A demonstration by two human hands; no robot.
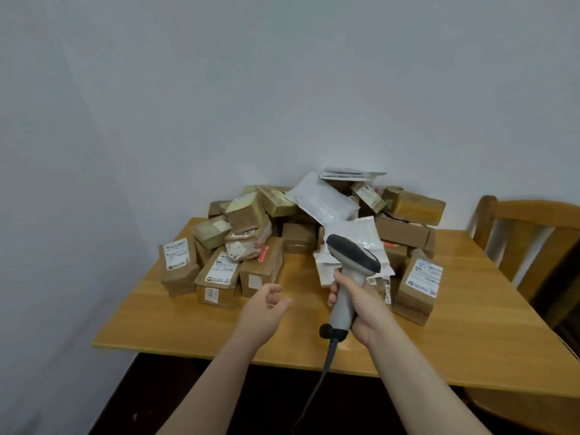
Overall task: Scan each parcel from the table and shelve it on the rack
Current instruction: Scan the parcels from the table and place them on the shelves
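Right hand (354,304): fingers (332,298) wrapped round the grey handle of the scanner (351,262), whose dark-capped head tilts forward toward the heap.
Left hand (266,304): fingers (274,290) loosely curled and holding nothing, hovering above the table just short of the nearest brown boxes.
Cable (326,365): hangs from the base of the handle over the near table edge.
Parcels (251,271): a heap of brown boxes and white padded bags at the far side of the table (204,328), against the wall (282,89); several white labels face up.
Rack: not in view.
Chair (533,233): wooden, to the right of the table.
Step in hand, as judged: choosing a parcel to scan.
Advice: take a front box with its label showing and little resting on it. Lift it clear of the heap and turn the label squarely to the scanner head. Keep the cable off the pile.
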